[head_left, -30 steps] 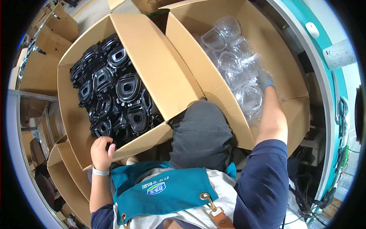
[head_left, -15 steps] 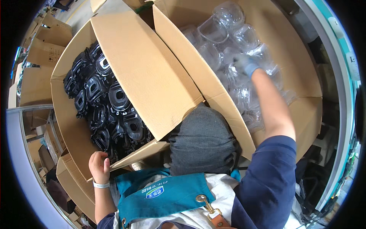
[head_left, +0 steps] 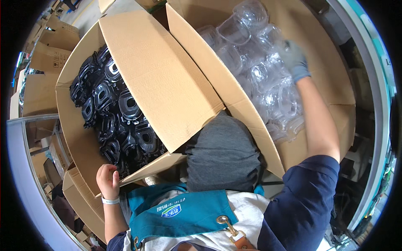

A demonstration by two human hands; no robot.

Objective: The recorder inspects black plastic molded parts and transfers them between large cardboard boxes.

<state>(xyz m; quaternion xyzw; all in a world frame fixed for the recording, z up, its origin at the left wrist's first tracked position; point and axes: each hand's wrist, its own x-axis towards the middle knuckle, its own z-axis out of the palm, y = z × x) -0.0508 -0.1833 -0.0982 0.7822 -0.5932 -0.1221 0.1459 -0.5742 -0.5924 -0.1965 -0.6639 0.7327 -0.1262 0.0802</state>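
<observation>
My left hand (head_left: 108, 180), bare with a pale band at the wrist, rests on the near corner of the left carton (head_left: 79, 142), its fingers curled over the edge. Glossy black moulded parts with oval openings (head_left: 129, 104) fill that carton. Over the right carton (head_left: 238, 100), my right hand (head_left: 292, 58) wears a grey glove. It is at the right side of a heap of clear plastic covers (head_left: 264, 77), close to the upper ones. Motion smears its fingers, so I cannot make out whether a cover is in them.
A wide cardboard flap (head_left: 159, 71) slopes between the two cartons. My knee in dark grey cloth (head_left: 224, 154) presses up near their front edges. A pale metal frame (head_left: 370, 125) curves along the right side. More cartons (head_left: 50, 79) stand at the far left.
My right hand has moved right and slightly away, from the middle of the clear covers to their right side. Some covers have shifted. The left hand stays at the carton corner.
</observation>
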